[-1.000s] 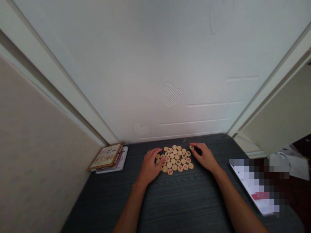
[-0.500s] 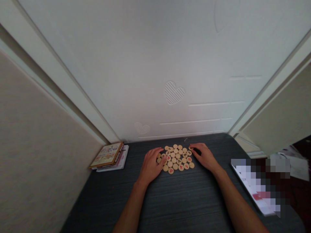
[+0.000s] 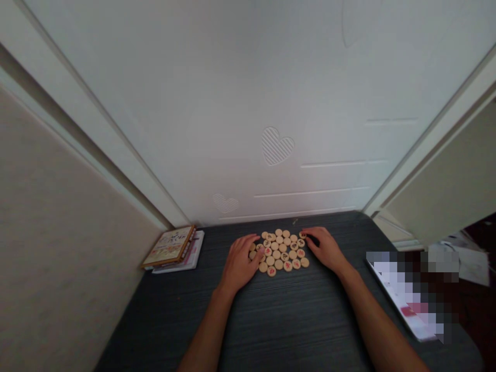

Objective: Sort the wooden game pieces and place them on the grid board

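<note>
Wooden Chinese chess pieces [image 3: 276,254] lie in a loose flat cluster on the dark table. Some show red or black characters; others are blank side up. My left hand [image 3: 241,260] rests at the cluster's left side, fingers curved and thumb apart, its thumb tip over the leftmost pieces and partly covering them. At the upper right of the cluster, my right hand [image 3: 325,248] has its fingertips touching one chess piece [image 3: 303,235] with black marking. Its thumb is spread away from the forefinger, and neither hand grips a piece.
A small stack of books [image 3: 174,247] lies at the table's [image 3: 267,320] back left. A flat pale object, blurred out [image 3: 403,294], is near the right edge. A white panel [image 3: 232,129] with embossed hearts rises behind the table. Papers [image 3: 470,261] lie beyond on the right.
The whole view has shifted very slightly. Both hands and the chess pieces keep practically the same places relative to each other.
</note>
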The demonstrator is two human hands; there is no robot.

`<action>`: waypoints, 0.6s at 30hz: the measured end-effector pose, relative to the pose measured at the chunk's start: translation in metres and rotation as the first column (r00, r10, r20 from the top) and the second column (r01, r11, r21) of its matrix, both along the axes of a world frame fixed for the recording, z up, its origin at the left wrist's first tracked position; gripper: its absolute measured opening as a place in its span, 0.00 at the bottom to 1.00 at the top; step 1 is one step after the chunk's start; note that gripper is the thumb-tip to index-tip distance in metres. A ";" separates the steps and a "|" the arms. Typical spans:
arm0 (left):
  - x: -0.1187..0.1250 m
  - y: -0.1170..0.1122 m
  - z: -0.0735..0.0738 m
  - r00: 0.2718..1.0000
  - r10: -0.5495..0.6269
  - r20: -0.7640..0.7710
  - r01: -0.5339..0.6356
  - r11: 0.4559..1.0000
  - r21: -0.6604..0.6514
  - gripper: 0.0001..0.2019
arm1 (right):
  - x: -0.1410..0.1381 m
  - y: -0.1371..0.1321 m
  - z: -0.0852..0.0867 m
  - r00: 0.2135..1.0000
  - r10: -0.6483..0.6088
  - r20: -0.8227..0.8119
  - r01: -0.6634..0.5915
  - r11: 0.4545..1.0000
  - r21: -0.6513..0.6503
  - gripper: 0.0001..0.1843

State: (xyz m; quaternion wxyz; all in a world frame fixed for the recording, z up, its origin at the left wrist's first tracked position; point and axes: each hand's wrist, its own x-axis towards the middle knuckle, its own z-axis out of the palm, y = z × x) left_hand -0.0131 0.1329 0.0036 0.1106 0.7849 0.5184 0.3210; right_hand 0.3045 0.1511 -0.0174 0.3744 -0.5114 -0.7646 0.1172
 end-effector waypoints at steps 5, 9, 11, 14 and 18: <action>0.000 0.000 0.000 1.000 0.001 -0.009 -0.001 1.000 -0.002 0.16 | -0.001 0.000 0.002 1.000 -0.019 0.011 0.019 1.000 -0.010 0.11; 0.000 0.000 0.001 1.000 -0.002 -0.012 0.002 1.000 0.009 0.16 | -0.002 0.000 0.003 0.999 -0.037 0.028 0.038 0.999 -0.022 0.10; 0.000 -0.001 0.002 1.000 -0.001 -0.017 0.002 1.000 0.009 0.16 | -0.002 0.000 0.004 0.998 -0.046 0.033 0.047 0.999 -0.028 0.10; 0.000 0.000 0.001 1.000 -0.003 -0.019 0.003 1.000 0.009 0.15 | -0.003 0.000 0.004 0.999 -0.049 0.012 0.049 0.999 -0.015 0.11; 0.000 0.001 0.000 1.000 -0.002 0.006 0.002 1.000 0.001 0.16 | -0.005 -0.002 0.006 0.999 -0.012 -0.051 0.013 1.000 0.007 0.16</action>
